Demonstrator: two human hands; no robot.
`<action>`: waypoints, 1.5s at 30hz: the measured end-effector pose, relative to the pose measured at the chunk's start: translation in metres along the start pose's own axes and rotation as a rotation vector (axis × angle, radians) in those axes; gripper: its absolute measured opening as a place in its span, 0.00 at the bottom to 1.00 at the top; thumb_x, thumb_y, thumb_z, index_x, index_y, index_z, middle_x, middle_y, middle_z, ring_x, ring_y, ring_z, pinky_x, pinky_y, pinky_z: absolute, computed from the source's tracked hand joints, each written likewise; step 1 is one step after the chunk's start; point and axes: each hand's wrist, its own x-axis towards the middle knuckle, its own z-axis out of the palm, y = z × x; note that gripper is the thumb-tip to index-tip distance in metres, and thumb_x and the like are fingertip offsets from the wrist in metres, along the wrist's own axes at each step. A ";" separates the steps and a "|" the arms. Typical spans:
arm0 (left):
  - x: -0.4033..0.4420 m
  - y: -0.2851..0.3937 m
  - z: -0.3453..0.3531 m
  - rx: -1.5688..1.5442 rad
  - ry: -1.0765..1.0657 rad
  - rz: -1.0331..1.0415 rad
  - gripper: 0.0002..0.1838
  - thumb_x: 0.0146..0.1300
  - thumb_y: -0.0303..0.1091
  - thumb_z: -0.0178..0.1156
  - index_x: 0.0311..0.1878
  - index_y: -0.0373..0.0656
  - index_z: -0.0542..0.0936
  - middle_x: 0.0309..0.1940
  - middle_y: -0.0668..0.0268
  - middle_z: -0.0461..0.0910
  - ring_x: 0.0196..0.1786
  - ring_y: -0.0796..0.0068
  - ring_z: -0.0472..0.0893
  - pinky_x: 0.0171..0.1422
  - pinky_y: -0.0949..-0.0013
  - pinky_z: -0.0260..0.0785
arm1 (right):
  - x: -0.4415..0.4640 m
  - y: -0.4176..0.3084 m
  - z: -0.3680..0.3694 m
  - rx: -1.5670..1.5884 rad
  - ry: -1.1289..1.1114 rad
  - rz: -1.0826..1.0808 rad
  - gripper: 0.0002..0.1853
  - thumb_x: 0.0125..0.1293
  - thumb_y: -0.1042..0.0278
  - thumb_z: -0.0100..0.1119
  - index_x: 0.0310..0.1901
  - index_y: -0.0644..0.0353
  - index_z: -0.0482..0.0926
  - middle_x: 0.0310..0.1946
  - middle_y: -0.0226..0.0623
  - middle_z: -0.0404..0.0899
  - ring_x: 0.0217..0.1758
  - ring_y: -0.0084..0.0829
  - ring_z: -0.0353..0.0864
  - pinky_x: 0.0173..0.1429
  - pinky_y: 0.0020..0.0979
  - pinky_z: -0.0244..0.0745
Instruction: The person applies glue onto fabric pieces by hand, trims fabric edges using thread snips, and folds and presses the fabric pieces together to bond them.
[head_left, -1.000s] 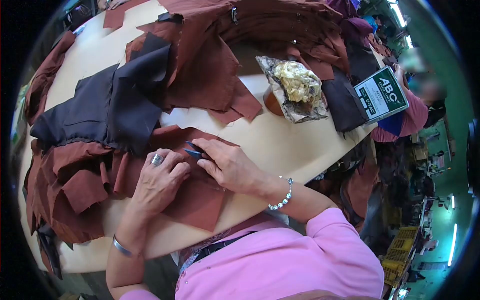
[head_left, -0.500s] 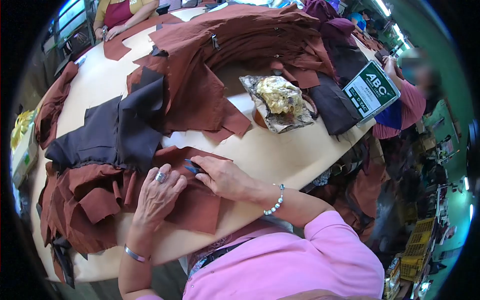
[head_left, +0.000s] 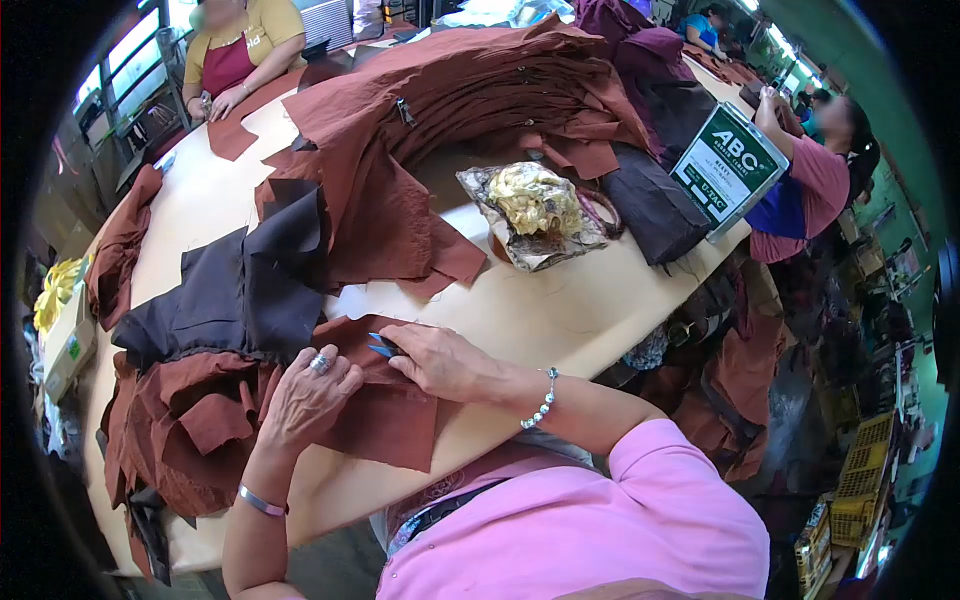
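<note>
My right hand (head_left: 440,362) is closed around small thread snips (head_left: 382,346) with blue blades, which point left toward my other hand. My left hand (head_left: 308,395), with a ring on one finger, has its fingers curled and gripping the rust-brown fabric (head_left: 390,430); the exact spot of the pinch is hidden. This fabric is bunched on the left and lies flat beneath my hands, one corner reaching the table's near edge. Joined to it, a dark, nearly black panel (head_left: 195,305) spreads beyond my left hand.
A large pile of rust-brown pieces (head_left: 480,95) curves across the table (head_left: 560,310). Nearer are a glue-crusted container (head_left: 535,205) and a green ABC can (head_left: 728,170) near the right edge. One co-worker (head_left: 245,60) stands across the table, another (head_left: 815,170) at the right.
The view has shifted slightly, showing more of the co-workers. My left hand has moved a little left and down; the snips stay in my right hand, close to the fabric.
</note>
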 end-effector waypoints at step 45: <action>-0.029 0.027 0.030 -0.606 0.416 -0.651 0.29 0.46 0.29 0.68 0.53 0.41 0.69 0.48 0.59 0.74 0.54 0.56 0.70 0.59 0.60 0.63 | 0.019 -0.025 0.004 -0.329 -0.244 -0.091 0.18 0.57 0.72 0.59 0.51 0.60 0.73 0.35 0.40 0.74 0.33 0.44 0.78 0.36 0.40 0.73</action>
